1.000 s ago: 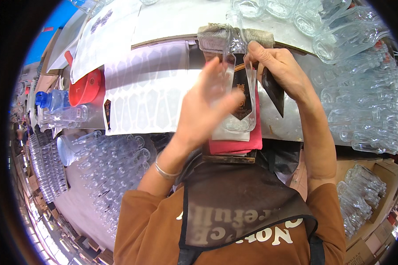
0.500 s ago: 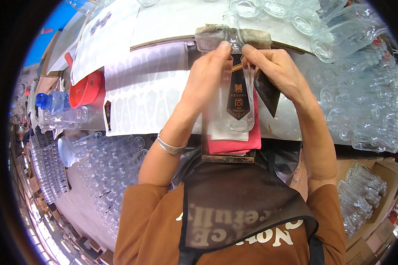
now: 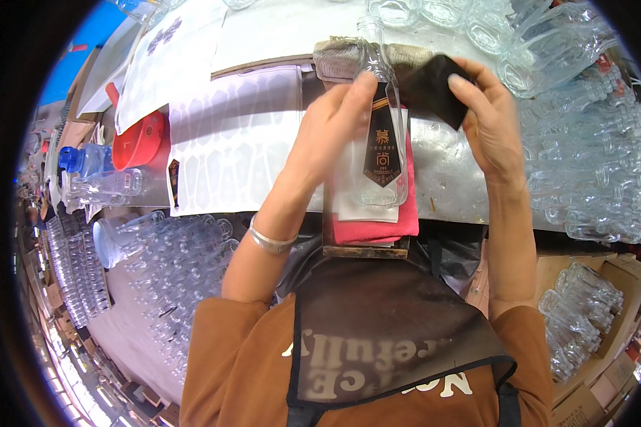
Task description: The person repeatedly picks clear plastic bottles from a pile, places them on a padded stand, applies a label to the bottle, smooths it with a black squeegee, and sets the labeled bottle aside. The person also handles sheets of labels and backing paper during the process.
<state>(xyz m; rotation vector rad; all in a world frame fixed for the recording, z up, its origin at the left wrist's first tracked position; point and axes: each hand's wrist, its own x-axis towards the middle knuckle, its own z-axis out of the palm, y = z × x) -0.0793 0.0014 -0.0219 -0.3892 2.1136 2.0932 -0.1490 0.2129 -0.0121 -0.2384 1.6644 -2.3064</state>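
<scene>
A clear glass bottle [image 3: 362, 171] lies with its neck pointing away from me. On its front is a black, tie-shaped label [image 3: 382, 139] with gold print. My left hand [image 3: 327, 128] is closed around the bottle's left shoulder, its thumb at the label's top. Off to the right of the bottle, my right hand [image 3: 493, 121] pinches a thin, flat, black scraper-like piece [image 3: 438, 91] between thumb and fingers. Under the bottle are a folded pink cloth [image 3: 408, 226] and white paper on a wooden rest [image 3: 367, 252]. A rolled beige cloth [image 3: 335, 60] supports the neck.
A white label sheet [image 3: 235, 142] lies left, one black label at its edge. Beyond it are a red dipper [image 3: 141, 142] and a blue-capped plastic bottle [image 3: 96, 160]. Glass bottles [image 3: 584, 156] crowd the right; more stand at lower left and in a cardboard box [image 3: 619, 285].
My right hand has left the bottle's shoulder and moved right, carrying the black piece, which has swung up. My left hand still holds the bottle, and the label stays on its front.
</scene>
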